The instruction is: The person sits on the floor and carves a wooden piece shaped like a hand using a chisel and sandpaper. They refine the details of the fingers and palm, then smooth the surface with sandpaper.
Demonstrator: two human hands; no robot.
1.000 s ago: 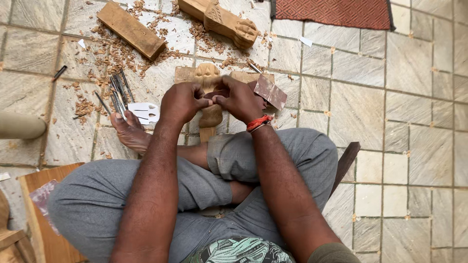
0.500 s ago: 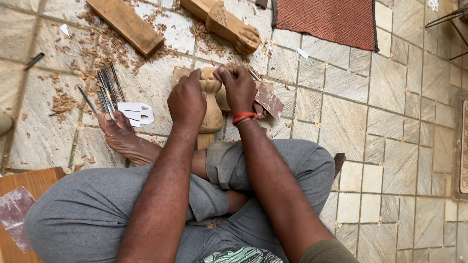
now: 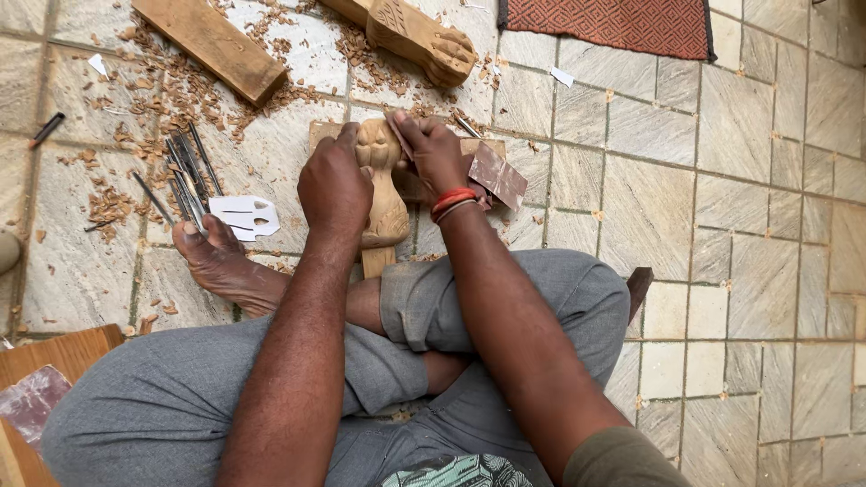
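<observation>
Pale wood, a carved leg [image 3: 383, 194] lies propped on a board [image 3: 478, 153] on the floor, left hand [image 3: 336, 185] clamped around it for steadiness while right hand [image 3: 433, 153] pinches sandpaper [image 3: 398, 135] against its top.

Both hands [image 3: 383, 176] on carved wooden leg [image 3: 384, 194]

hands: right [image 3: 431, 153] shifted to carving [image 3: 383, 194] top | left [image 3: 336, 185] slid lower

Your left hand [image 3: 336, 185] covers part of the carved wooden leg [image 3: 386, 203]; your right hand [image 3: 431, 153] hides whatever it grips. The red mat [image 3: 613, 22] runs off the top edge.
</observation>
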